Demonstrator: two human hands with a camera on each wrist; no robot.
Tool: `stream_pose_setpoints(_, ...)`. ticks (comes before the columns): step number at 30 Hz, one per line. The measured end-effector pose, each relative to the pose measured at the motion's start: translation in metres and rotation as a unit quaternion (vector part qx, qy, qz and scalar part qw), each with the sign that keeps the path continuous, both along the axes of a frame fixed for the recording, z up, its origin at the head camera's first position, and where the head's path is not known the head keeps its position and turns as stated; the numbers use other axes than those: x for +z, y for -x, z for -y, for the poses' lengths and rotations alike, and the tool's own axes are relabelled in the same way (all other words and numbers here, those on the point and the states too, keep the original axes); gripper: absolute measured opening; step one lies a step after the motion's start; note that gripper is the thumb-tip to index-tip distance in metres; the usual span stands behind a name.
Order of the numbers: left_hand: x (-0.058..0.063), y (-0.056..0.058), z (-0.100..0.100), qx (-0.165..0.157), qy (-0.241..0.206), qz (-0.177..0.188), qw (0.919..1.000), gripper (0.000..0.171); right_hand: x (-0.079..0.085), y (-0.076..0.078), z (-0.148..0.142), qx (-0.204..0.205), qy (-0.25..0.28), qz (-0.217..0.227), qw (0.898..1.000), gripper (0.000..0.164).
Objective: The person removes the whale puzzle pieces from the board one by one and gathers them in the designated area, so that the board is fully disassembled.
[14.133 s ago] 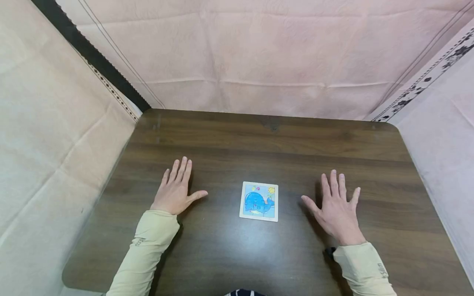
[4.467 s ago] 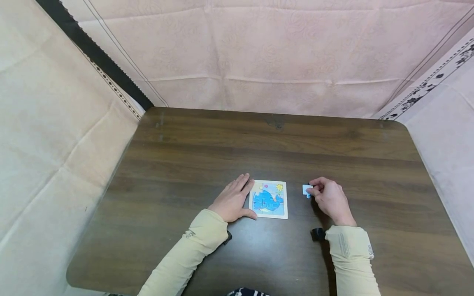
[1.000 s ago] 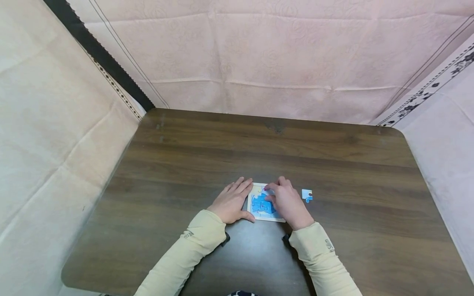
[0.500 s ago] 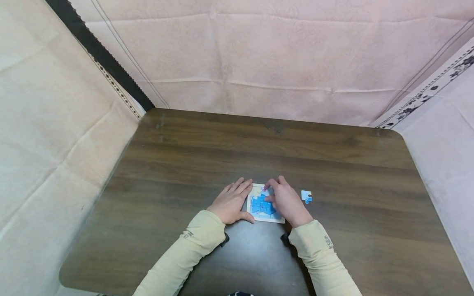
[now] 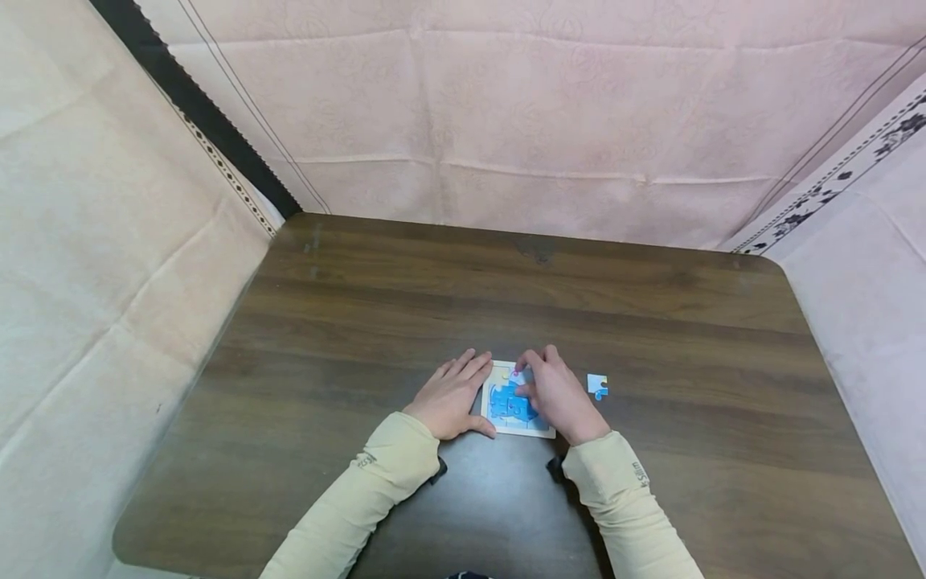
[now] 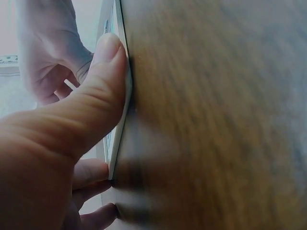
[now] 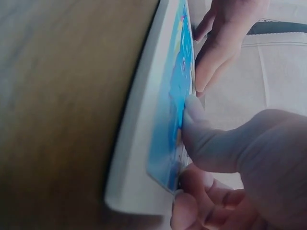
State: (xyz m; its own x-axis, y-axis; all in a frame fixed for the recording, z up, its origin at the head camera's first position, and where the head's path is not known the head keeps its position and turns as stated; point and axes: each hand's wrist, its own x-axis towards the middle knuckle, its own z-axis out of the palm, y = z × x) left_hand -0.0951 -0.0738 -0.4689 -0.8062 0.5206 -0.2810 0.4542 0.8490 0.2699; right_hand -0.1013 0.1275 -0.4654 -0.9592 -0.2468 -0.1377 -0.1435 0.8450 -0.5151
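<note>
A small square jigsaw puzzle (image 5: pixel 510 406) with a blue whale lies in its pale frame on the table. Along the frame's left side rests my left hand (image 5: pixel 452 394), fingers straight and thumb at the near left corner. My right hand (image 5: pixel 564 398) bends over the puzzle's right part and hides it. Its thumb and index finger pinch at a puzzle piece in the upper part of the picture; in the right wrist view the thumb (image 7: pixel 194 117) is against the picture face. To the right of the frame lies a loose puzzle piece (image 5: pixel 597 387), light blue with a darker blue tab.
The brown wooden table (image 5: pixel 405 281) has rounded corners. Pale pink cloth (image 5: pixel 535 104) hangs behind it, with more cloth at both sides. A black strip (image 5: pixel 210 121) runs down the left cloth. Dark wrist straps show under both sleeves.
From lying flat apart, the left hand came to the frame. The right hand laid a piece down at the right, then moved onto the puzzle. In the last second both hands hardly moved.
</note>
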Motion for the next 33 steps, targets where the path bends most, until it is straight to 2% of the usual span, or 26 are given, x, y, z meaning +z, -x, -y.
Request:
stream_pose_setpoints(7,-0.0006,-0.0006,0.0002,-0.001,0.001,-0.002,1.0,0.107,-0.0001,-0.0009,0.0002,-0.006,0.012,0.008,1.0,0.033)
stream_pose_setpoints(12,0.0005,-0.0004,0.0003,0.0,0.004,-0.003,1.0,0.107,-0.0004,-0.0003,-0.0008,0.001,0.016,-0.008,1.0,0.032)
stream_pose_setpoints(19,0.0013,-0.0002,0.0001,-0.001,0.003,-0.004,1.0,0.107,-0.0002,-0.0001,-0.002,-0.014,0.029,0.0,0.999,0.038)
stream_pose_setpoints(24,0.0001,-0.0006,-0.0006,0.001,0.001,-0.002,1.0,0.107,0.0026,-0.0032,-0.0033,-0.027,0.041,-0.001,0.999,0.035)
stream_pose_setpoints(33,0.0002,-0.0008,-0.0006,0.005,-0.001,-0.001,1.0,0.107,0.0054,-0.0069,-0.0054,-0.033,0.047,-0.04,0.998,0.021)
